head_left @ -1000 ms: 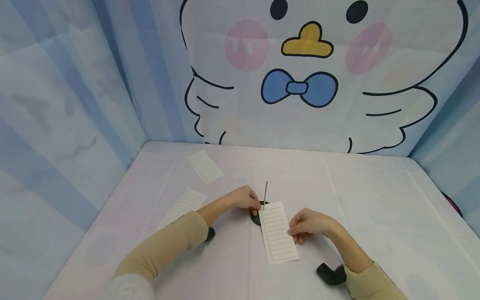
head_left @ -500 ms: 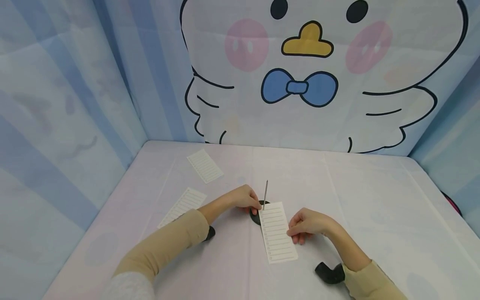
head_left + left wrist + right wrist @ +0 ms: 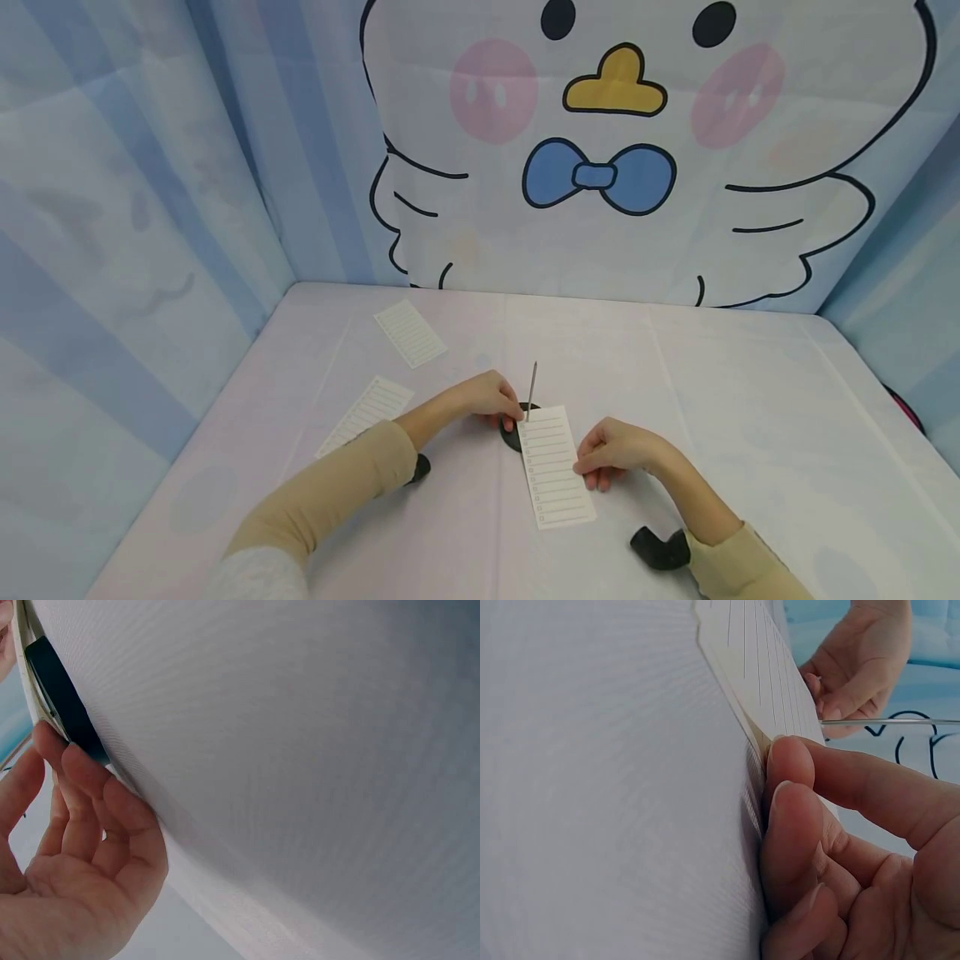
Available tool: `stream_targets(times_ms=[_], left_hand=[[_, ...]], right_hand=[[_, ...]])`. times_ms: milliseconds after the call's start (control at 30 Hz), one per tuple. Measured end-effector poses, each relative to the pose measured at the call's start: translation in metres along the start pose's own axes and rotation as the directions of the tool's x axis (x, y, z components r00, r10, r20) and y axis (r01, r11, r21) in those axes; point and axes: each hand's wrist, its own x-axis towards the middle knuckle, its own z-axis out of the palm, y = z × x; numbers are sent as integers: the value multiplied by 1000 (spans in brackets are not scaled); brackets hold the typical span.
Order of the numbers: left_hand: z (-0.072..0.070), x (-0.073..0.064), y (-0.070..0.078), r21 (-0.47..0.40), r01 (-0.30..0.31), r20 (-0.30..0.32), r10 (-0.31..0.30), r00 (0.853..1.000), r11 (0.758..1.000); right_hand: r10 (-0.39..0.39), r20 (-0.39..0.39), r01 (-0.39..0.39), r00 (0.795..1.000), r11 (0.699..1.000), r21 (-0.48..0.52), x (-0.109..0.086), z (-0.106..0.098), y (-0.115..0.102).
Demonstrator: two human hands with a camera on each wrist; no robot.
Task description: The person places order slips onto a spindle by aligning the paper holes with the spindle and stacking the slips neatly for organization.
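A lined checklist slip (image 3: 557, 475) lies over the round black base (image 3: 510, 437) of a bill spike. The thin metal spike (image 3: 532, 385) stands up at the slip's top end. My left hand (image 3: 489, 395) pinches the slip's upper left corner, beside the base; in the left wrist view the black base (image 3: 67, 697) shows under the paper, right at the fingertips. On the slip's right edge, my right hand (image 3: 618, 446) grips it between thumb and fingers. The right wrist view shows the lined paper (image 3: 761, 667) reaching from these fingers towards the other hand.
Two more lined slips lie to the left, one slip (image 3: 410, 333) near the table's back edge and another slip (image 3: 367, 412) partly behind the left sleeve. A black curved piece (image 3: 660, 548) sits at the right cuff, another black piece (image 3: 421, 468) at the left cuff.
The slip's lower right corner has shifted very slightly left. Both hands keep their places and their hold on it.
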Motion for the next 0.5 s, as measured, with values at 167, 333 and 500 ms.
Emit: stream_targets(times_ms=[167,333,500], left_hand=[[-11,-4,2,24,-17,-31,18,999,1000],[-37,-7,2,84,-25,-99,33,995,996],[-68,-12,-4,218,14,-276,48,960,976]], right_hand=[[-3,0,3,1000,1000,9,-1,0,0],[1,-5,-1,1000,1000,8,-2,1,0],[1,-7,-1,1000,1000,5,-2,1,-1]])
